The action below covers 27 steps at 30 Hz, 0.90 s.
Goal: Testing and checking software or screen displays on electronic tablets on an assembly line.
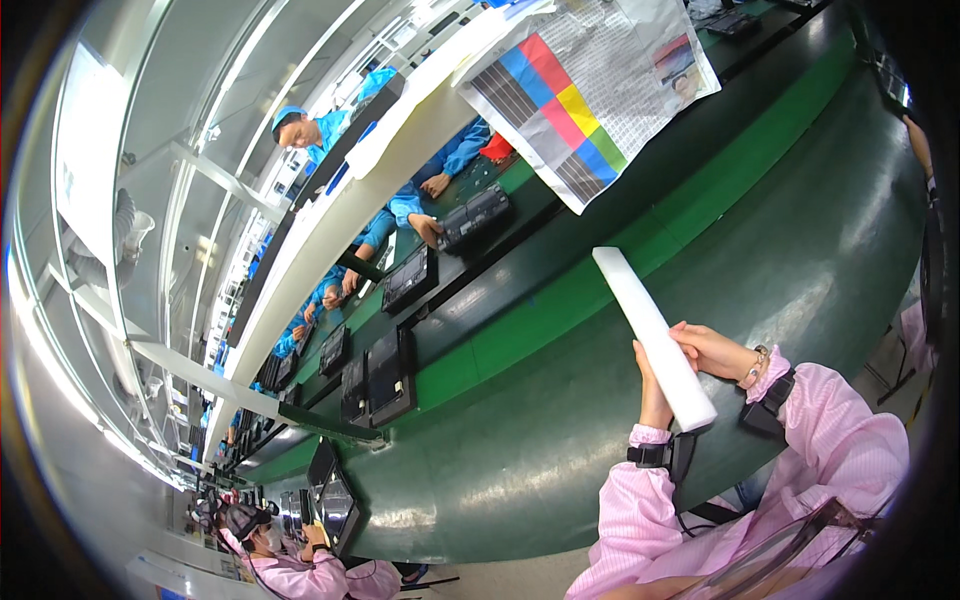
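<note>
Between my two hands is a long white bar [645, 315] that looks like packing foam. It is held tilted above the green worktop, with its far end pointing up and left. My left hand [653, 393] grips the near half from the left, its fingers partly hidden behind the bar. From the right, my right hand [712, 350] closes on the bar's edge near its middle. Pink sleeves and black wrist straps cover both of my forearms.
The green worktop [480, 470] curves around me. Beyond it, black device housings [390, 375] lie along a line where co-workers in blue handle a black unit [475, 217]. A printed colour sheet [600, 90] hangs at the top. At lower left sits a person in pink [300, 570].
</note>
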Tool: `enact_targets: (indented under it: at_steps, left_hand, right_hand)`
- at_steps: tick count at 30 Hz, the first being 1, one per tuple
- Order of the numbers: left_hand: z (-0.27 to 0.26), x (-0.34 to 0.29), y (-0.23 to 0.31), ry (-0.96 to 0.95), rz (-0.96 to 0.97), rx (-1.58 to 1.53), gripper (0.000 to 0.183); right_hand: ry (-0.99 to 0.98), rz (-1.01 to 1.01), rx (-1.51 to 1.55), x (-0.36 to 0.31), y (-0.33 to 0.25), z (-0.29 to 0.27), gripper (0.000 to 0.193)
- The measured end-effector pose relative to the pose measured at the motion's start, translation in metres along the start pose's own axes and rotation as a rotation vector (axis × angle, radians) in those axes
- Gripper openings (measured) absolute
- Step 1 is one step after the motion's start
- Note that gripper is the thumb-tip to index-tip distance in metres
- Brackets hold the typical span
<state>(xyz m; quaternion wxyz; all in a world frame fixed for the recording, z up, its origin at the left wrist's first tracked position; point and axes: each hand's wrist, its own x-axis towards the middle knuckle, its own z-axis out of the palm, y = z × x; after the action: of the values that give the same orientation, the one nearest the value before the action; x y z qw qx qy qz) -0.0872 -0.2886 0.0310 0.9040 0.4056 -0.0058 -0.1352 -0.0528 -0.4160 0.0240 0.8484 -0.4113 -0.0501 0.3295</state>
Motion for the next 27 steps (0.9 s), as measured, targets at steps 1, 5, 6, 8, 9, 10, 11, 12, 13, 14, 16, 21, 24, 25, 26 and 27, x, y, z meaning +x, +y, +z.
enact_targets:
  at_steps: [1,5,6,8,9,10,11,12,13,14,16,21,24,25,26,27]
  left_hand:
    - [0.001,-0.001,-0.001,0.038,-0.010,-0.013,0.077]
    - [-0.001,-0.003,-0.005,0.175,0.015,0.080,0.063]
    - [-0.004,-0.003,-0.005,0.175,0.015,0.074,0.063]
    - [-0.007,-0.002,-0.006,0.118,0.008,0.058,0.063]
    - [-0.007,-0.002,-0.005,0.107,0.000,0.062,0.063]
    - [-0.006,-0.002,-0.005,0.105,-0.003,0.060,0.063]
    - [-0.004,-0.002,-0.004,0.110,-0.008,0.070,0.064]
    - [-0.003,-0.002,-0.003,0.115,-0.013,0.081,0.065]
    - [-0.002,-0.002,-0.003,0.111,-0.016,0.081,0.065]
    - [-0.004,-0.002,-0.003,0.103,-0.017,0.084,0.065]
    - [-0.004,-0.003,-0.003,0.092,-0.020,0.089,0.066]
    - [0.000,-0.005,-0.004,0.108,-0.014,0.085,0.064]
    - [0.000,-0.006,-0.003,0.102,-0.005,0.082,0.062]
    - [0.000,-0.007,-0.002,0.101,-0.007,0.082,0.062]
    - [0.001,-0.006,-0.002,0.102,-0.006,0.083,0.062]
    - [0.001,-0.006,-0.002,0.103,-0.004,0.084,0.062]
  right_hand:
    - [0.020,-0.016,0.009,0.001,0.002,0.000,0.024]
    - [0.057,0.006,-0.028,-0.005,-0.006,0.013,0.028]
    - [0.023,0.001,-0.050,-0.005,-0.006,0.012,0.028]
    - [-0.006,-0.003,-0.072,-0.004,-0.005,0.010,0.028]
    - [0.010,-0.008,-0.092,-0.003,-0.004,0.009,0.028]
    - [0.026,-0.013,-0.111,-0.001,-0.004,0.007,0.027]
    - [0.030,-0.016,-0.111,-0.001,-0.004,0.007,0.027]
    - [0.028,-0.021,-0.118,-0.001,-0.004,0.006,0.026]
    - [0.026,-0.026,-0.125,-0.002,-0.004,0.005,0.025]
    - [0.027,-0.029,-0.123,-0.001,-0.004,0.004,0.025]
    - [-0.015,-0.021,-0.123,0.001,-0.003,0.003,0.025]
    - [0.018,-0.009,-0.132,-0.001,-0.001,0.004,0.024]
    - [0.015,-0.013,-0.141,-0.001,-0.002,0.006,0.025]
    - [0.000,-0.008,-0.139,-0.001,-0.002,0.006,0.025]
    - [0.001,-0.009,-0.140,-0.001,-0.002,0.005,0.025]
    - [0.003,-0.005,-0.145,-0.001,-0.002,0.004,0.025]
